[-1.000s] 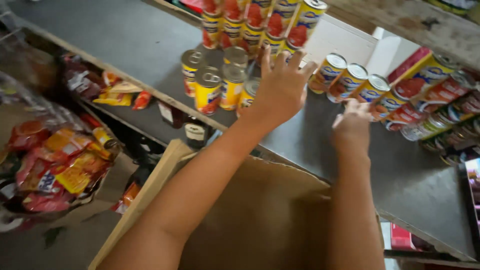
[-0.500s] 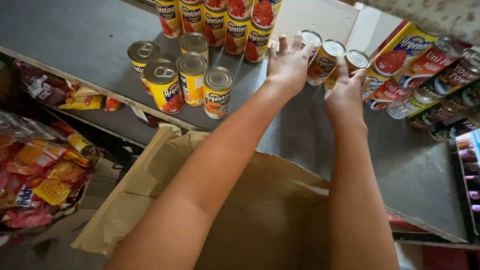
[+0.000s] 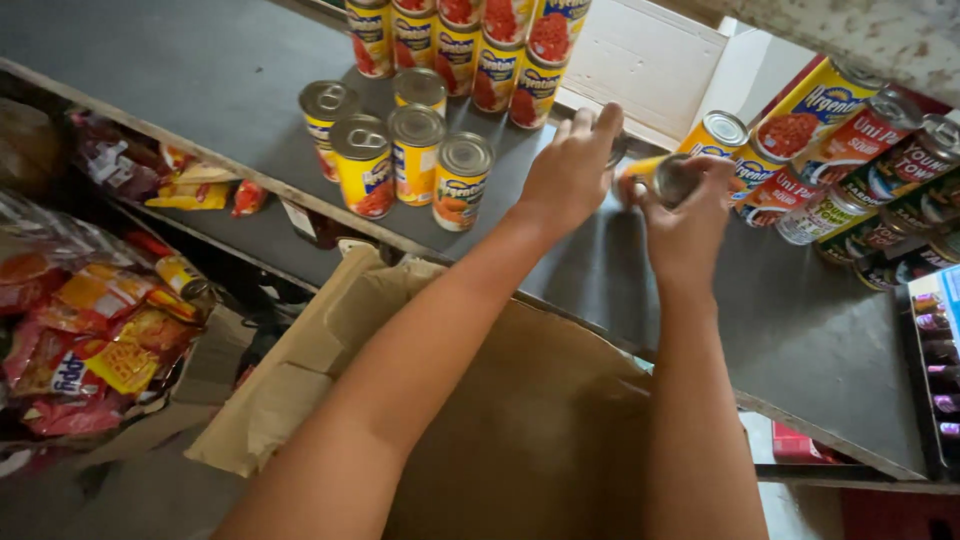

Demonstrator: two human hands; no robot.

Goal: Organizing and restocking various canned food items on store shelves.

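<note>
My right hand [image 3: 690, 215] grips a yellow tin can [image 3: 668, 176] lying on its side, its metal end facing me. My left hand [image 3: 568, 172] is curled over a second can [image 3: 617, 150] just to the left, of which only a sliver of rim shows past the fingertips. Both hands are over the grey shelf [image 3: 200, 70]. Left of my left hand stands a cluster of several upright yellow cans [image 3: 415, 150]. To the right of my right hand, more cans [image 3: 830, 130] lie stacked on their sides.
A row of upright cans [image 3: 460, 40] lines the back beside a white carton [image 3: 650, 60]. An open brown cardboard box [image 3: 520, 420] sits under my arms. Snack packets [image 3: 90, 340] hang at the left. Small bottles [image 3: 940, 350] are at the right edge.
Both hands have drawn back toward me from the lying cans. The right hand has lifted one can clear of the stack, and the left has closed over another.
</note>
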